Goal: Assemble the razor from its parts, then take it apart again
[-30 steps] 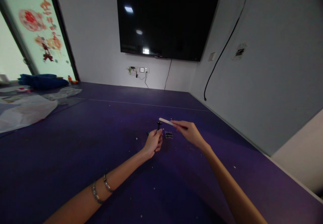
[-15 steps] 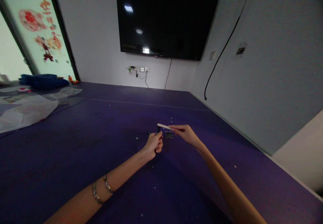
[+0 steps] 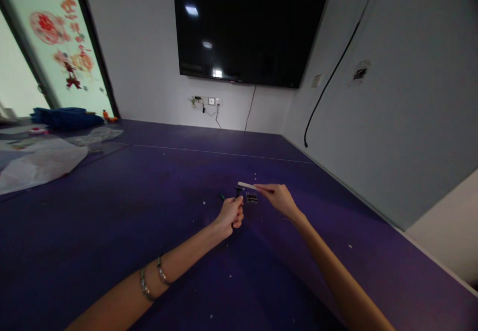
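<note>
My left hand [image 3: 230, 215] is closed around the dark handle of a black T-shaped tool [image 3: 238, 190] that looks like a razor, its short crosspiece upright above the fist. Between the thumb and fingers of my right hand [image 3: 278, 198] is a slim white stick [image 3: 246, 185], pointing left. Its free tip is just above the tool's head; whether they touch I cannot tell. Below the stick, a small dark piece with pale markings [image 3: 251, 197] lies on the purple surface [image 3: 168, 251]. A small green and black item [image 3: 222, 196] shows beside my left hand, partly hidden.
Small white scraps [image 3: 350, 246] are scattered over the surface. Crumpled clear plastic [image 3: 45, 164] and a folded blue cloth [image 3: 67, 118] lie at the far left, near an orange object [image 3: 109, 117]. A black cable [image 3: 330, 77] hangs along the right wall. A television [image 3: 250, 27] is mounted ahead.
The stick's tip has lifted slightly off the black tool's head and moved a little right with my right hand. The view has shifted slightly; my left hand keeps its grip.
</note>
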`<state>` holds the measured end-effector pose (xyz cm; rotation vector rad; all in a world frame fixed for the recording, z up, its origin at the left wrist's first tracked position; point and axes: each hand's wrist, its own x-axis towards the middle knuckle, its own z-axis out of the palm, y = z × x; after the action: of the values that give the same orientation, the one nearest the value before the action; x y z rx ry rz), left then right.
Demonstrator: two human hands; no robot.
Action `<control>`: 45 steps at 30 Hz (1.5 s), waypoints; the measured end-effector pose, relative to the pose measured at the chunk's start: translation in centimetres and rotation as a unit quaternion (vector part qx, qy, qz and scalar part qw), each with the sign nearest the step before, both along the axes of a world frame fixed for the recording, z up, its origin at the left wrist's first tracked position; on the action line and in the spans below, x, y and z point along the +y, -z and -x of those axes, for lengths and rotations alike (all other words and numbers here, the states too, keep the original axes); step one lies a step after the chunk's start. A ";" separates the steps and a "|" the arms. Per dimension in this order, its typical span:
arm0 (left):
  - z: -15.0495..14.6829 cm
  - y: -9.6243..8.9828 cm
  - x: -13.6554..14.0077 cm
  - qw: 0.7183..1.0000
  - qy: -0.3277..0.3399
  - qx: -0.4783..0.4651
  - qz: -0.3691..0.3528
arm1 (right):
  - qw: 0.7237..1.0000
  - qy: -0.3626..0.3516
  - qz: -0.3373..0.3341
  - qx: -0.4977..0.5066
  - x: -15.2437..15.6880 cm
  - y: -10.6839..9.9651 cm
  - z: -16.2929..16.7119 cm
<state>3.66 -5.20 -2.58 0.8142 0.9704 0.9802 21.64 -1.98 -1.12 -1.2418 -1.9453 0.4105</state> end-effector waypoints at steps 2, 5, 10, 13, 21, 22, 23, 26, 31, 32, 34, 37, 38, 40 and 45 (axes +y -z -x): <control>-0.1 0.1 0.0 1.000 -0.002 0.001 -0.001 | 1.000 -0.005 0.006 0.004 -0.1 -0.1 -0.1; -0.3 0.1 -0.2 1.000 -0.004 0.004 0.002 | 0.998 -0.055 0.037 0.016 -0.1 -0.2 -0.1; -0.3 0.1 -0.3 1.000 -0.004 0.007 0.021 | 1.000 -0.028 0.006 -0.011 0.0 -0.3 -0.2; -0.3 0.2 -0.1 1.000 -0.008 -0.004 0.027 | 1.000 -0.009 -0.007 -0.009 0.0 -0.3 -0.4; -0.1 0.4 0.1 0.999 -0.003 -0.031 0.013 | 0.999 -0.012 0.041 0.022 0.9 0.8 -1.4; -0.1 0.4 0.1 0.999 -0.003 -0.032 0.013 | 0.999 -0.004 0.039 0.025 0.9 0.8 -1.5; -0.1 0.4 0.0 0.999 -0.003 -0.033 0.012 | 0.999 -0.007 0.039 0.025 1.0 0.8 -1.6; -0.1 0.3 0.0 0.999 -0.005 -0.034 0.009 | 0.997 -0.052 0.053 0.018 0.7 0.5 -1.5; -0.1 0.1 -0.2 1.000 0.000 -0.026 0.016 | 0.999 -0.028 0.035 0.002 0.3 0.1 -1.3; -0.1 0.1 -0.2 1.000 0.000 -0.025 0.016 | 0.999 -0.014 0.030 0.000 0.3 0.1 -1.3; 0.0 0.1 -0.1 1.000 0.002 -0.027 0.013 | 0.999 -0.014 0.033 0.003 0.3 0.1 -1.3; 0.0 0.2 -0.1 0.999 0.008 -0.031 0.009 | 0.997 -0.056 0.050 0.011 0.5 0.2 -1.2; 0.0 0.3 0.0 0.999 0.010 -0.030 0.009 | 0.997 -0.057 0.051 0.010 0.6 0.3 -1.2; 0.0 0.3 -0.1 1.000 0.013 -0.027 0.008 | 0.999 -0.027 0.042 0.000 0.8 0.6 -1.4; 0.2 -0.3 -0.4 0.998 0.035 -0.043 -0.023 | 0.998 0.028 0.032 0.044 1.2 1.1 -2.2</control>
<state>3.51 -5.65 -2.27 0.8313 0.8428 0.9720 23.83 -0.73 -2.23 -1.2938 -1.8314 0.4947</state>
